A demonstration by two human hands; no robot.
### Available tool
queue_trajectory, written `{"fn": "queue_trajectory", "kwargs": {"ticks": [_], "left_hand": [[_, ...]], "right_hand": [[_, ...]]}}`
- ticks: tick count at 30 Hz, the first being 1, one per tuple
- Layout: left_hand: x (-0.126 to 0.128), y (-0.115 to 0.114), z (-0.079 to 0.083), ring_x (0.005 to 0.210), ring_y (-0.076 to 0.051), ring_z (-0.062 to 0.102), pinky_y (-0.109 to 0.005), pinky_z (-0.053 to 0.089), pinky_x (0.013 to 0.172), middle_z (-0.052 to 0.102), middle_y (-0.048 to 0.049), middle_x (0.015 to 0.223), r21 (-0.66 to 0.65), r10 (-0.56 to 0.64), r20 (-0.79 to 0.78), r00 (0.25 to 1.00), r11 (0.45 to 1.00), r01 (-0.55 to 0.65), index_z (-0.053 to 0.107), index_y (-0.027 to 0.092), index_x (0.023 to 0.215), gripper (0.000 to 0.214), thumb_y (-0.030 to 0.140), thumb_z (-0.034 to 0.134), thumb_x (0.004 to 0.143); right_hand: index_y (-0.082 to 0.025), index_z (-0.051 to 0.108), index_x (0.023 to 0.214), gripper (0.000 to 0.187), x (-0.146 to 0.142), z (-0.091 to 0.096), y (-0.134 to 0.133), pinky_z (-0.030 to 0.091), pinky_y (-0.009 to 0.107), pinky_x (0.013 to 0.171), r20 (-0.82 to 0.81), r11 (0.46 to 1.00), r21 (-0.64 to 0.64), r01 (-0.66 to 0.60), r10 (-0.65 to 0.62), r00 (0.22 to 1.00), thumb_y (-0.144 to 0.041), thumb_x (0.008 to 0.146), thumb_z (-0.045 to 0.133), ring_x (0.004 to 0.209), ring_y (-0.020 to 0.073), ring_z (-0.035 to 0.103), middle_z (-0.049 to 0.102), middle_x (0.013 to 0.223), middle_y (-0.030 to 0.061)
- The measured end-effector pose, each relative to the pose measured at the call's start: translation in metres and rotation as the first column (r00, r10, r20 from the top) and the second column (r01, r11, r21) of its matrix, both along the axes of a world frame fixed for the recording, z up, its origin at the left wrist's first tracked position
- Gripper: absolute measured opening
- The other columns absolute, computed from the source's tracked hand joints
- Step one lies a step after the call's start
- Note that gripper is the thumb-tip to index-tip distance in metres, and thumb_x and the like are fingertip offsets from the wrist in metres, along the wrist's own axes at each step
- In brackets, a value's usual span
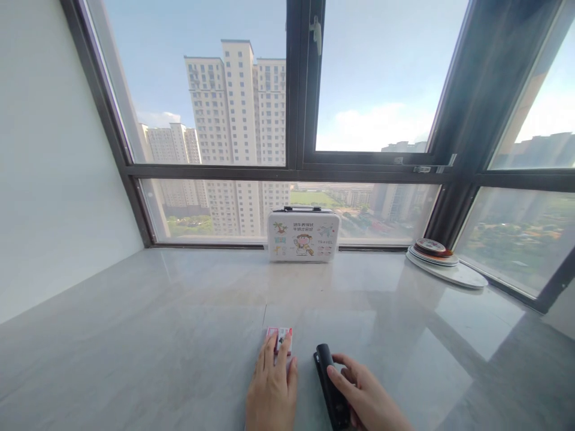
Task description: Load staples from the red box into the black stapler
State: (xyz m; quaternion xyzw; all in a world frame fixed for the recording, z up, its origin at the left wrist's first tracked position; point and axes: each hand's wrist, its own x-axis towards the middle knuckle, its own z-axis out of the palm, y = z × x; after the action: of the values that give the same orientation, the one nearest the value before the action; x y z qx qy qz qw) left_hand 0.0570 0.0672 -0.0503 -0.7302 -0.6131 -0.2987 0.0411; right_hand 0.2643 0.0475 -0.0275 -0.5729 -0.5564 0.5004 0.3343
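Note:
My left hand (273,383) lies palm down on the sill, its fingers stretched out over two small cardboard boxes (285,333) placed side by side. One box has a pink edge, the other is white with red and a dark printed picture; the fingers cover much of both. To the right, my right hand (359,386) is closed around a black stapler (331,383), thumb on top and fingers along its right side. The stapler points away from me, and its near end is partly hidden by the hand. A short gap separates the stapler from the boxes.
A white case (303,236) with cartoon prints and a black handle stands upright against the window. Several stacked plates or trivets (444,269) lie in the back right corner. Dark window frames (296,173) border the glossy grey sill (179,335), with a white wall (58,167) at left.

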Motion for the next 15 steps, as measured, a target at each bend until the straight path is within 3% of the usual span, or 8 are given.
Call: {"fn": "queue_trajectory", "kwargs": {"ticks": [3,6,10,15], "left_hand": [[-0.006,-0.002,-0.004,0.148,-0.028,0.034,-0.049,0.045,0.113,0.04,-0.0078,0.158,0.014,-0.005,0.008,1.0,1.0,0.004,0.044,0.03,0.151,0.046,0.034,0.04,0.105],[-0.024,-0.002,-0.013,0.146,-0.029,0.037,-0.052,0.048,0.11,0.041,-0.0082,0.157,0.052,-0.009,0.023,1.0,0.999,0.008,0.043,0.031,0.151,0.047,0.03,0.037,0.105],[-0.075,0.003,-0.019,0.146,-0.027,0.036,-0.05,0.048,0.111,0.041,-0.006,0.157,0.072,-0.024,0.052,0.998,0.997,0.02,0.038,0.033,0.154,0.05,0.025,0.033,0.105],[-0.135,0.012,-0.009,0.146,-0.022,0.038,-0.045,0.044,0.115,0.042,-0.0017,0.157,0.005,-0.082,0.064,0.995,0.997,0.082,0.039,0.035,0.153,0.049,0.023,0.029,0.106]], "right_hand": [[-0.016,0.048,0.138,0.08,-0.031,-0.01,0.001,0.044,0.023,0.036,-0.133,0.999,0.018,0.044,-0.041,0.99,-0.075,0.085,0.05,0.044,0.0124,0.054,0.055,0.074,-0.0032],[-0.015,0.057,0.13,0.071,-0.075,-0.01,0.014,0.048,0.023,0.037,-0.188,0.994,0.096,0.048,-0.029,0.982,-0.071,0.087,0.053,0.046,0.0127,0.055,0.056,0.072,-0.0026],[-0.017,0.064,0.12,0.059,-0.134,-0.008,0.03,0.047,0.022,0.036,-0.243,0.987,0.157,-0.02,0.059,0.968,-0.067,0.09,0.054,0.045,0.0123,0.055,0.056,0.071,-0.0023],[-0.017,0.064,0.116,0.058,-0.186,-0.012,0.037,0.047,0.023,0.035,-0.298,0.985,0.17,0.004,0.047,0.953,-0.068,0.089,0.054,0.044,0.012,0.055,0.057,0.072,-0.0016]]}}
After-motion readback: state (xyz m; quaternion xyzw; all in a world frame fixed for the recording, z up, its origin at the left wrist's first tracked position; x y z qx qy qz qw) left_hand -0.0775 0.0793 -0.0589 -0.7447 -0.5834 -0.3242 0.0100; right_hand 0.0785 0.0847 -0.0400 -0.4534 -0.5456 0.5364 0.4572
